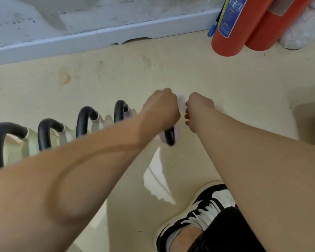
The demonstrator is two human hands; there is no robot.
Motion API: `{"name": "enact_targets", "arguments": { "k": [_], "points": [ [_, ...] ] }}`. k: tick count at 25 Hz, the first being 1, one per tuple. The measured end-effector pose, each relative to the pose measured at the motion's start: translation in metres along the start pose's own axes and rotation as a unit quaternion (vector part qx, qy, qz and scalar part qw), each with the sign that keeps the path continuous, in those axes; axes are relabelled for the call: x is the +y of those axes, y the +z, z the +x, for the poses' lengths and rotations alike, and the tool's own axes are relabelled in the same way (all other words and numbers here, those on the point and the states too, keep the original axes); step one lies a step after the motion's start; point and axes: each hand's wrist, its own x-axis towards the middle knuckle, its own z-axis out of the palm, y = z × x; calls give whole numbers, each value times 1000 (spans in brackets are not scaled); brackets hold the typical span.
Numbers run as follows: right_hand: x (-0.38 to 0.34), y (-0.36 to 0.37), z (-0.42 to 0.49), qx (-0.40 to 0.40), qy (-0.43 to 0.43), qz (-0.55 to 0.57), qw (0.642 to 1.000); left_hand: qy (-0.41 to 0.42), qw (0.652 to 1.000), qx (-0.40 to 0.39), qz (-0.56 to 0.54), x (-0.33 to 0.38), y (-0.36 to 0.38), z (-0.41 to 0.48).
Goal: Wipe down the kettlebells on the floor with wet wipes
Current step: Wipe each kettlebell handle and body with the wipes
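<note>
Head view: row of kettlebells (49, 130) standing on the floor (225, 91), glossy black arched handles (86, 113) up, pale bodies. Left hand (162, 108) grips the rightmost, lilac kettlebell (169, 138) by its handle, arch running left-right. Right hand (196, 110) just beside, fingers curled; contents unclear.

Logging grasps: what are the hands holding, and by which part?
Seemingly a white wet wipe, stretched between left hand and right hand, each pinching one edge; it's blurred.

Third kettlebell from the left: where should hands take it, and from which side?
Grip the top of its black handle, coming straight down from above. The arch stands upright and open over the pale body, while neighbouring kettlebells crowd both sides, probably leaving little room for a sideways approach.
</note>
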Motion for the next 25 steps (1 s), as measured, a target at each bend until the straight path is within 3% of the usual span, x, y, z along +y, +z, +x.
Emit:
{"name": "enact_targets", "arguments": {
  "k": [2, 5, 8, 11, 13, 15, 17, 18, 21, 23, 25],
  "points": [
    [2, 5, 1, 1, -6, 9, 1000, 108, 983, 146, 4, -12, 25, -36],
    [3, 8, 1, -7, 1, 8, 1000, 165, 967, 187, -58, -24, 63, -77],
    [6, 6, 2, -9, 8, 1, 1000, 152, 978, 133, -56, -24, 56, -55],
    [9, 4, 0, -8, 11, 10, 1000, 59, 994, 24, -93, -21, 1, -8],
    [8, 1, 0, -8, 8, 7, 1000, 28, 998, -61, -21, -13, -17, 7],
    [7, -2, -2, -11, -3, 5, 1000, 93, 983, -78, 140, 0, -6, -5],
    [9, -6, -6, -32, -16, -10, 999, 155, 952, -28, 261, 3, 25, -38],
    [11, -8, -9, -46, -23, -33, 998, 186, 945, 6, 269, -1, 40, -55],
    [22, -14, -20, -110, -20, -133, 985, 265, 935, 123, 203, -17, 77, -85],
    [30, -17, -24, -148, -10, -179, 973, 343, 910, 184, 141, -21, 82, -95],
    [36, -18, -27, -152, -15, -196, 969, 345, 919, 179, 71, -32, 76, -103]
  ]
}}
